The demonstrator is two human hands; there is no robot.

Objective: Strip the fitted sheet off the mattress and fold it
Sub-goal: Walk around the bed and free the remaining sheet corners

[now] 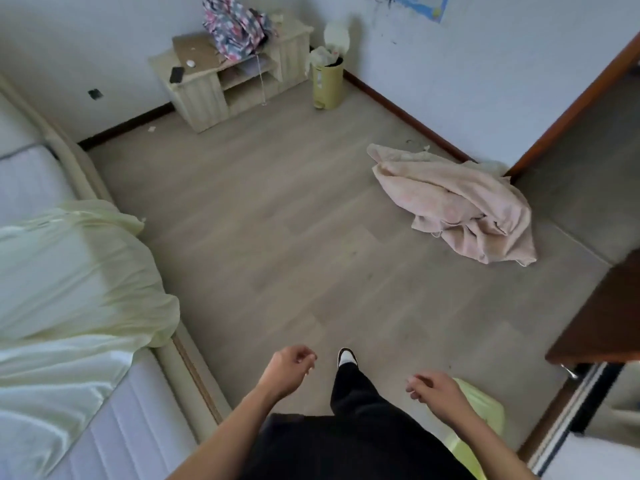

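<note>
A pale yellow-green fitted sheet [76,271] lies loose and bunched over the middle of the white mattress [114,427] at the left; bare mattress shows in front of it and behind it. My left hand [289,368] hangs over the floor beside the bed frame, fingers loosely curled, holding nothing. My right hand [433,389] is out to the right at the same height, fingers loosely curled and empty. Both hands are well clear of the sheet.
A pink blanket [460,206] lies crumpled on the wood floor near a doorway. A low cabinet [221,84] with a patterned bag and a yellow bin [327,83] stand against the far wall. A yellow-green cloth [481,410] lies behind my right arm. Dark wooden furniture [602,320] stands at right.
</note>
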